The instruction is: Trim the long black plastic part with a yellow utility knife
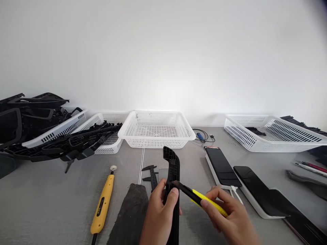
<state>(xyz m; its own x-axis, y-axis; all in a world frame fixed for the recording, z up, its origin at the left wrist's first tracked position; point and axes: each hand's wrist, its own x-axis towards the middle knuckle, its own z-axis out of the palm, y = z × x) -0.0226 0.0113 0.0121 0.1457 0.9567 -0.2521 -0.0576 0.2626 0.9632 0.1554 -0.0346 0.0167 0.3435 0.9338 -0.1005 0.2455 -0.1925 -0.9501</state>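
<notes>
My left hand (159,212) is closed round a long black plastic part (173,170), holding it upright above the grey table. My right hand (230,212) grips a yellow and black utility knife (201,199). The knife's black tip rests against the part's edge, right by my left thumb. A dark grey pad (130,214) lies on the table under my left wrist.
A yellow hand tool (103,202) and a black caliper (152,175) lie to the left. White baskets (155,129) line the wall; the left ones (102,136) hold black plastic parts (38,119). Phones (222,166) on white boxes lie right; another basket (270,134) stands far right.
</notes>
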